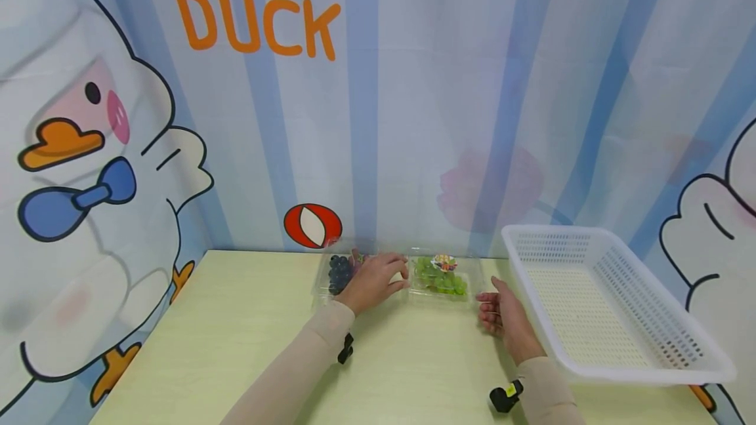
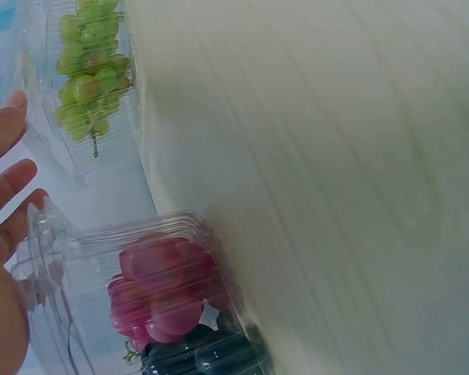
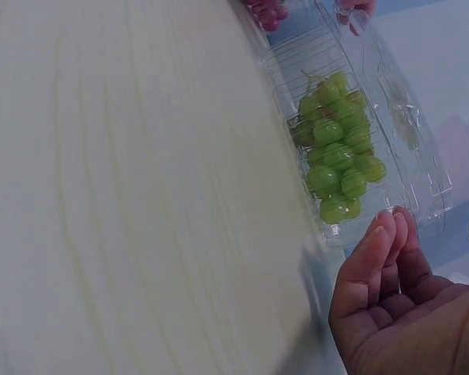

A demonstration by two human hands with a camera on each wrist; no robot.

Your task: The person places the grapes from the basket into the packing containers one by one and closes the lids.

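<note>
Two clear plastic boxes lie side by side at the table's back edge. The left box (image 2: 59, 312) holds red grapes (image 2: 164, 289) and dark grapes (image 1: 340, 273). Over its right part is my left hand (image 1: 375, 281), fingers loosely bent, fingertips close to the rim. Green grapes (image 3: 336, 148) fill part of the right box (image 1: 419, 290), whose lid bears a fruit-picture sticker (image 1: 444, 263). At that box's right end my right hand (image 1: 509, 320) has its palm turned inward and its fingers slightly bent, with nothing between them.
A white perforated plastic basket (image 1: 534, 307) stands on the right of the pale wooden table (image 1: 236, 320), beside my right hand. Behind the table hangs a striped blue curtain (image 1: 413, 117) with duck pictures. Black wrist cameras sit on both wrists.
</note>
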